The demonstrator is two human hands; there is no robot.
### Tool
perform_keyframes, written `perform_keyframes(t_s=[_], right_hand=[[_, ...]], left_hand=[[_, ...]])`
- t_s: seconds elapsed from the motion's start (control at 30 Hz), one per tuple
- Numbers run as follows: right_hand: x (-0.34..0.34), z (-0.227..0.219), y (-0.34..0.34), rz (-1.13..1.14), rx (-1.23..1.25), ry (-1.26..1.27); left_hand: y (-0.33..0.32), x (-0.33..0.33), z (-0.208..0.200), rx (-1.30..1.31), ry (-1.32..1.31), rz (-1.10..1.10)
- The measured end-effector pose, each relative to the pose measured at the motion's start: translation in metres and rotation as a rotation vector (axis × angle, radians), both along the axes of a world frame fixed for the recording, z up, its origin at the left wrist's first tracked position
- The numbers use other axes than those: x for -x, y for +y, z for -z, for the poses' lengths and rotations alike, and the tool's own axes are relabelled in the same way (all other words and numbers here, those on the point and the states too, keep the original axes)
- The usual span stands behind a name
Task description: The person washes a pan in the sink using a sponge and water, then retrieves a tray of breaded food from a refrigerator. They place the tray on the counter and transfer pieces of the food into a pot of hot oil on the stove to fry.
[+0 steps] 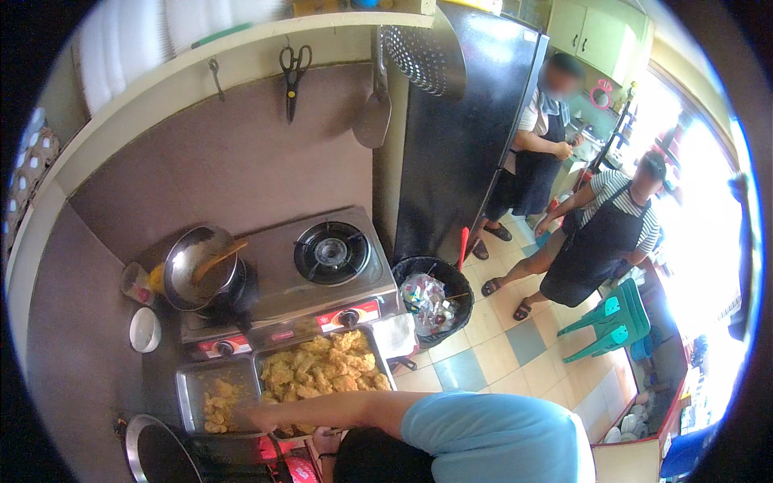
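Observation:
A bare arm in a light-blue sleeve crosses from the lower right, and my right hand (259,415) is at its end. It is over the edge between two metal trays, beside some pieces of battered fried food; its fingers are blurred. The smaller tray (190,396) holds a few pieces (221,405). A larger tray (383,354) is heaped with golden-brown battered fried pieces (322,369). My left hand (326,440), with a dark band at the wrist, is closed near the larger tray's front edge; what it grips is hidden.
Behind the trays stands a two-burner gas stove (278,278) with a wok (193,274) holding a wooden utensil. A white bowl (145,330) and a dark pan (161,451) are left. Right are a bin (463,322), a black fridge (459,121), two aproned people and green stools (612,322).

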State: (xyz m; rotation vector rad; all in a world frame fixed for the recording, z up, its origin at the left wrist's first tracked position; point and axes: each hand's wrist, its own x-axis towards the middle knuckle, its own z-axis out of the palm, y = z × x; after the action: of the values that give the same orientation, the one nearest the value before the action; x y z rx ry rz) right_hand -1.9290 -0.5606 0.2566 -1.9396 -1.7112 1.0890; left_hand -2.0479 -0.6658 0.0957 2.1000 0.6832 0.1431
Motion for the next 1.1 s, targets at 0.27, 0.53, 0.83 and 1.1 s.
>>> perform_keyframes(t_s=[0.27,0.53,0.83,1.1], right_hand=[[-0.002,-0.048,-0.023,-0.287,-0.2,-0.297],[0.001,-0.052,-0.047,-0.155,-0.251,0.048],[-0.071,-0.04,-0.221,-0.216,-0.463,0.336],[-0.144,0.027,-0.35,-0.163,0.133,-0.449]], left_hand=[[-0.008,-0.013,-0.002,0.351,-0.075,-0.128],[-0.01,-0.014,0.002,0.749,-0.167,-0.263],[-0.01,-0.007,0.007,1.134,-0.295,-0.348],[-0.013,0.0,0.01,0.674,-0.207,-0.323]])
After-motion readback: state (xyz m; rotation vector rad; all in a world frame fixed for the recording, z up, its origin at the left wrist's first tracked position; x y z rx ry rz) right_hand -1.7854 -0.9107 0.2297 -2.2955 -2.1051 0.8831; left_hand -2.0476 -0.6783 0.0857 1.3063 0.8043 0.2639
